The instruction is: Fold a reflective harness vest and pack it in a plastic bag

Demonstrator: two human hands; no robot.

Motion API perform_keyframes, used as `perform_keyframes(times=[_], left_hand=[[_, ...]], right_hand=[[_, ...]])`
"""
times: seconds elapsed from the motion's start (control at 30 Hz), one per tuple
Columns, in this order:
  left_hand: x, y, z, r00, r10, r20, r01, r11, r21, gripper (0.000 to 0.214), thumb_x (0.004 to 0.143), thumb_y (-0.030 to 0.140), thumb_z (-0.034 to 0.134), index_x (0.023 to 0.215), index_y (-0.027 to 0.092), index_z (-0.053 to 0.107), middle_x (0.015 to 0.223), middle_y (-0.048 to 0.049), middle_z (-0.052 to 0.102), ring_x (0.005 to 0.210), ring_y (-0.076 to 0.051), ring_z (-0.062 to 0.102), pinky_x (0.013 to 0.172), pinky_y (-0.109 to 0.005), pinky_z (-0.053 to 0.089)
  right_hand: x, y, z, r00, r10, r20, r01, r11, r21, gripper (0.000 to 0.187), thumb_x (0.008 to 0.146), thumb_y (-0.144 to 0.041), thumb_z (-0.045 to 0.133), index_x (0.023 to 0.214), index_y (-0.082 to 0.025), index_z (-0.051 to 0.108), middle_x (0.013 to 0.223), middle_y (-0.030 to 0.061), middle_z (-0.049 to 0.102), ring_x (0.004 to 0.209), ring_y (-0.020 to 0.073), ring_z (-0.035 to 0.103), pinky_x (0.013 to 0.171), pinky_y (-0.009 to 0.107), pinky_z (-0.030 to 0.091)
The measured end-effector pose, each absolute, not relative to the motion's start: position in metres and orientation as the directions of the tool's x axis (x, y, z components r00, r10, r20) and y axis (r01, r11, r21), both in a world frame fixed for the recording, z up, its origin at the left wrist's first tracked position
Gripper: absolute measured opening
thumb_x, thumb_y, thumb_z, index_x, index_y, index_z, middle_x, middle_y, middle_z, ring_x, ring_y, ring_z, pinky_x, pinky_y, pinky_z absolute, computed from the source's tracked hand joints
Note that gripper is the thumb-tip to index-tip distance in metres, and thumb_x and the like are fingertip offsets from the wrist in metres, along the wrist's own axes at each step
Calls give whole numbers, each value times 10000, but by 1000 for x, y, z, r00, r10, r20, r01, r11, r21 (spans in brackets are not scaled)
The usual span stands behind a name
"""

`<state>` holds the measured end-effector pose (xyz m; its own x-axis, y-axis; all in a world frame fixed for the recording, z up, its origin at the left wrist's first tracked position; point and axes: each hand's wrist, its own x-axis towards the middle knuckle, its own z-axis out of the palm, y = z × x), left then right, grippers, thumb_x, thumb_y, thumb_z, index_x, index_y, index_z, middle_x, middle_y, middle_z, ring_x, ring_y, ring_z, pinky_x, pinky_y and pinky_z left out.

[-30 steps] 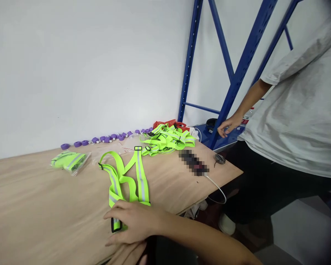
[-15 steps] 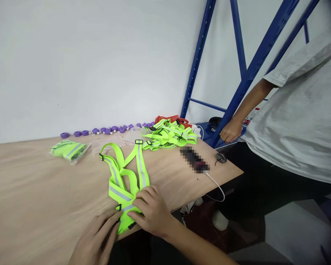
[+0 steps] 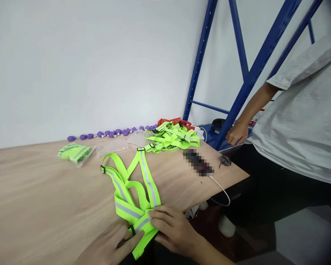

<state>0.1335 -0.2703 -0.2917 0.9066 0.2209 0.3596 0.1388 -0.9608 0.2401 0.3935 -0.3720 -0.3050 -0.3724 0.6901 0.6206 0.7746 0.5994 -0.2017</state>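
Observation:
A neon-yellow reflective vest [image 3: 152, 186] made of straps with grey stripes and black buckles lies on the wooden table, its lower end hanging at the front edge. My left hand [image 3: 110, 244] is closed on that lower end near a black buckle [image 3: 131, 229]; its fingertips are partly hidden. On the other side, my right hand [image 3: 176, 228] grips the folded bands, fingers curled over them. The upper loops spread flat away from me.
Behind lie a pile of similar vests [image 3: 172, 137], a bagged vest [image 3: 74, 152] and a row of purple items [image 3: 110, 133]. A blurred-out dark object [image 3: 198, 162] with a white cable is at right, near a computer mouse [image 3: 225, 160]. A person [image 3: 300, 121] stands beside the blue rack [image 3: 253, 73].
The vest's lower end has come toward me and to the right, with both hands moving along on it. The view has shifted slightly; the other person's hand stays near the rack.

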Motion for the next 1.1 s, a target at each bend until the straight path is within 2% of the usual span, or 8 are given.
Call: perform_keyframes(times=[0.17, 0.43, 0.53, 0.63, 0.73, 0.87, 0.97, 1.1], left_hand=[[152, -262, -282, 935, 131, 331, 92, -987, 130, 499, 981, 161, 494, 1439, 358, 501, 959, -12, 690, 837, -164, 662, 819, -221, 553], [171, -271, -292, 795, 210, 569, 231, -972, 35, 264, 995, 108, 412, 1101, 201, 635, 1056, -83, 692, 914, -217, 650, 794, -308, 527], [170, -278, -299, 739, 292, 607, 288, -952, 107, 232, 988, 95, 421, 952, 200, 624, 1008, -68, 699, 847, -208, 647, 733, -300, 527], [169, -285, -302, 696, 373, 614, 289, -928, 236, 207, 999, 117, 439, 998, 209, 625, 1098, -81, 696, 937, -205, 662, 791, -292, 544], [169, -285, -294, 683, 489, 543, 263, -858, 442, 134, 1004, 234, 515, 1064, 231, 634, 1084, -76, 704, 987, -201, 677, 838, -275, 554], [177, -270, -281, 639, 701, 317, 364, -638, 678, 204, 998, 374, 527, 1126, 236, 608, 881, -20, 714, 753, -179, 687, 676, -252, 556], [188, -258, -281, 587, 761, 276, 452, -591, 668, 217, 1008, 362, 471, 1104, 216, 598, 901, -37, 700, 753, -190, 682, 658, -274, 549], [192, -250, -290, 572, 654, 495, 452, -755, 474, 248, 987, 201, 409, 1002, 202, 656, 1059, -97, 691, 951, -221, 681, 805, -331, 568]], right_hand=[[385, -365, -308, -276, 666, 693, 781, 576, -243, 184, 942, -192, 560, 1112, -171, 626, 1115, 94, 706, 1026, 215, 613, 913, 361, 559], [372, -360, -305, -200, 683, 703, 813, 515, -270, 248, 944, -190, 536, 1170, -157, 633, 1044, 132, 654, 1001, 232, 625, 895, 392, 577], [373, -364, -310, -268, 691, 672, 807, 541, -235, 346, 944, -276, 598, 1260, -135, 603, 1169, 167, 645, 1134, 266, 606, 976, 419, 553], [375, -369, -315, -261, 664, 701, 792, 562, -238, 331, 952, -125, 535, 1275, -155, 600, 1170, 136, 674, 1182, 240, 602, 1015, 386, 530], [379, -364, -311, -164, 728, 665, 706, 558, -436, 342, 961, -100, 498, 1279, -188, 586, 1134, 91, 705, 1107, 192, 645, 972, 322, 537], [386, -339, -294, -52, 908, 416, 627, 354, -694, 216, 976, -199, 537, 1153, -205, 660, 1026, 50, 719, 950, 177, 672, 849, 288, 534], [389, -318, -290, -41, 931, 362, 722, 277, -634, 170, 943, -221, 602, 1074, -196, 708, 1020, 65, 677, 963, 198, 644, 840, 303, 521], [386, -308, -300, -88, 834, 545, 873, 328, -361, 102, 931, -192, 601, 977, -171, 689, 957, 83, 641, 912, 208, 607, 813, 327, 509]])
